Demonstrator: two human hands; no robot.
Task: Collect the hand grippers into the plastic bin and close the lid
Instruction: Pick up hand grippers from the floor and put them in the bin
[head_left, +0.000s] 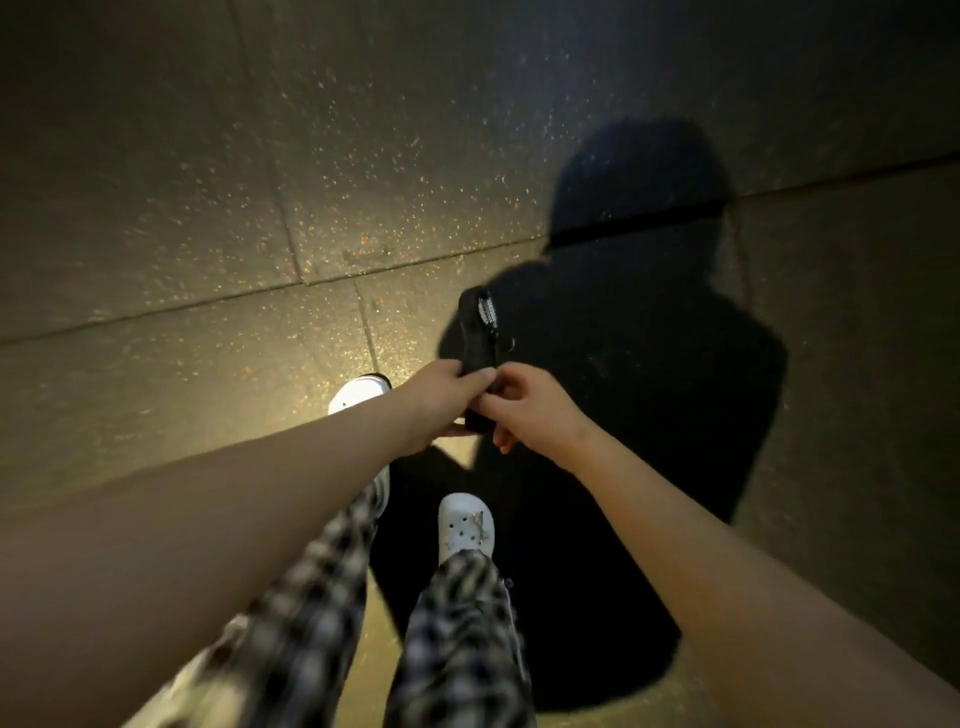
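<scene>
A black hand gripper (480, 332) with a metal coil spring at its top is held out in front of me above the floor. My left hand (441, 400) is wrapped around its lower handle from the left. My right hand (530, 405) pinches the same handle from the right, fingers curled. The two hands touch each other at the gripper. The lower end of the gripper is hidden behind my fingers. No plastic bin is in view.
I stand on dark speckled rubber floor tiles (208, 218) with seams between them. My legs in plaid trousers and white clogs (465, 527) are below the hands. My dark shadow (623, 389) covers the floor to the right.
</scene>
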